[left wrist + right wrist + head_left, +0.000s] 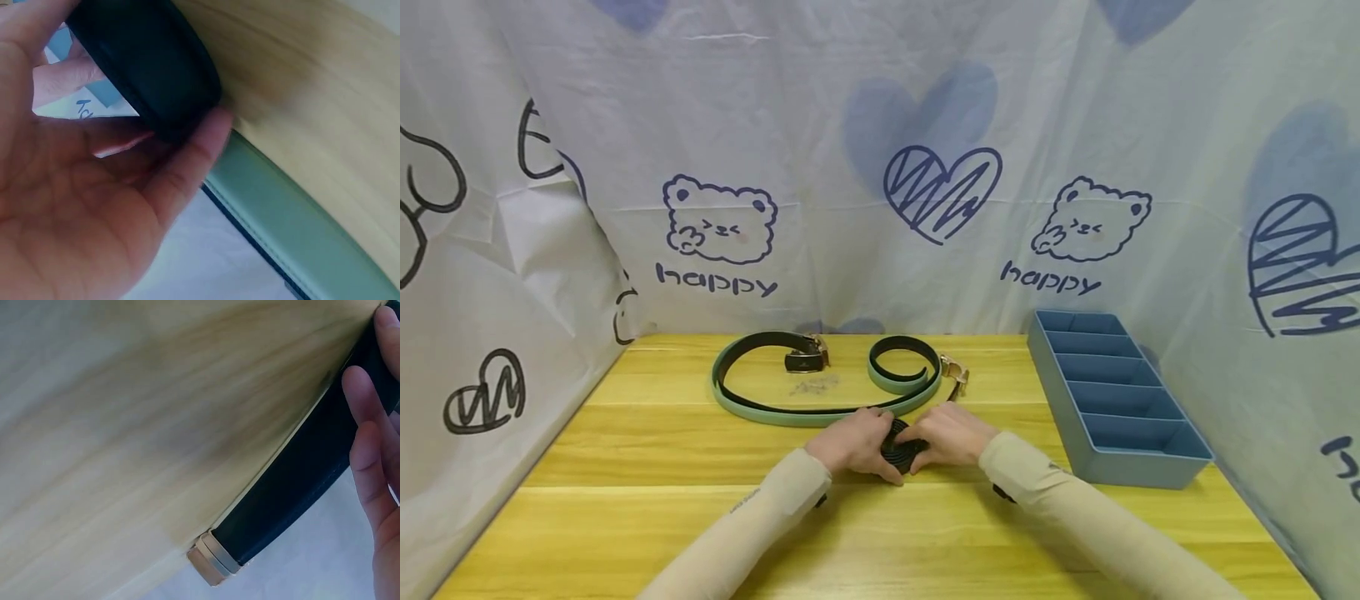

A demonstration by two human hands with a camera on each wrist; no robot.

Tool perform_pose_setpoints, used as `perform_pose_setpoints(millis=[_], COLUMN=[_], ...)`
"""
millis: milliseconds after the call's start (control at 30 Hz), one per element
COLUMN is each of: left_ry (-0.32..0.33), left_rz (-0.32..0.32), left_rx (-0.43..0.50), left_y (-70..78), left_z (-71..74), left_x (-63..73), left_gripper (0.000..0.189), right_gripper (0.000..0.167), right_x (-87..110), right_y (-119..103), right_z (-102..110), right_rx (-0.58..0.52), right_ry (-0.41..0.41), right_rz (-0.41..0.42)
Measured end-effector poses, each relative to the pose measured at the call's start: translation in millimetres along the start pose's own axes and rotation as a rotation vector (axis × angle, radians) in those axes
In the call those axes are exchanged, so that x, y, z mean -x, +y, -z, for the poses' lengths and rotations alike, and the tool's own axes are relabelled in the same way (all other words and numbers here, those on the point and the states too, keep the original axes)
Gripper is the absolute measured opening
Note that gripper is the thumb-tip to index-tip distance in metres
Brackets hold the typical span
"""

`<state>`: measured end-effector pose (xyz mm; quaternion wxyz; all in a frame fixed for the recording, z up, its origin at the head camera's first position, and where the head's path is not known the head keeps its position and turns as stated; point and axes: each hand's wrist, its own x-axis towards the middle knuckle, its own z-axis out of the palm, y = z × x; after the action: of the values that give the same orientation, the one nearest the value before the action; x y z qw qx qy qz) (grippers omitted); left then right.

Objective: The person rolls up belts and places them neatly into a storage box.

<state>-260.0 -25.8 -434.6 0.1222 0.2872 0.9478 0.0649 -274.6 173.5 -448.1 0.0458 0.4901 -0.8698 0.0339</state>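
At the middle of the table, a black belt (pixel 898 457) is wound into a tight coil between both hands. My left hand (pixel 856 442) grips the coil from the left, its thumb and fingers around the dark band (pixel 150 69). From the right, my right hand (pixel 953 433) pinches the coil, with fingertips on the black strap (pixel 300 469). Past that hand, the strap ends in a gold-toned buckle (pixel 955 372). Just behind lies a green belt (pixel 790 415) with a black inner side, its right end curled into a loop.
At the green belt's left end is a black and gold buckle (pixel 806 360). A small pale patch (pixel 815 385) shows on the wood inside its curve. To the right stands a blue-grey box (pixel 1138 467) with several compartments. A printed white cloth (pixel 865 275) hangs behind the table.
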Motion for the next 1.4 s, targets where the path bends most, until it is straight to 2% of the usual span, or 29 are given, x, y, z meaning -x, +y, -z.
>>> perform_pose_setpoints(millis=[100, 300, 433, 667, 767, 933, 1067, 1200, 1300, 1400], left_ry=[0.003, 0.002, -0.011, 0.062, 0.081, 0.059, 0.056, 0.074, 0.073, 0.058], left_rz=[0.027, -0.01, -0.02, -0.017, -0.022, -0.03, -0.041, -0.015, 0.0, -0.016], left_rx=[0.023, 0.071, 0.069, 0.015, 0.008, 0.025, 0.009, -0.003, 0.003, 0.018], left_y=[-1.5, -6.1, -6.1, -1.4, -1.8, -4.4, -3.7, -1.3, -1.2, -3.1], left_z=[-0.5, 3.2, 4.6, -0.9, -0.5, 3.1, 0.9, -2.2, -2.6, -2.0], left_x=[0.8, 0.7, 3.2, 7.5, 6.7, 5.0, 3.6, 2.2, 1.7, 1.0], left_gripper=[0.08, 0.081, 0.076, 0.084, 0.079, 0.069, 0.075, 0.084, 0.083, 0.077], right_gripper=[0.045, 0.046, 0.045, 0.045, 0.046, 0.045, 0.043, 0.043, 0.045, 0.047], right_x=[0.2, 4.7, 4.4, 2.4, 5.0, 8.0, 4.9, 2.0, 4.1, 6.6], right_y=[-0.7, 2.4, 2.6, 0.3, 2.9, 6.5, 3.5, 1.8, 3.8, 6.1], right_z=[1.5, 4.1, 3.6, 2.2, 1.8, 2.1, 4.1, 3.9, 2.5, 1.5], right_rx=[0.014, -0.025, -0.022, -0.018, -0.027, -0.023, 0.004, 0.001, -0.009, -0.017], right_ry=[-0.004, -0.018, -0.037, -0.003, 0.002, -0.009, -0.008, -0.005, 0.009, 0.023], right_rz=[-0.005, -0.021, -0.026, -0.007, -0.008, -0.012, 0.014, 0.013, 0.006, 0.005])
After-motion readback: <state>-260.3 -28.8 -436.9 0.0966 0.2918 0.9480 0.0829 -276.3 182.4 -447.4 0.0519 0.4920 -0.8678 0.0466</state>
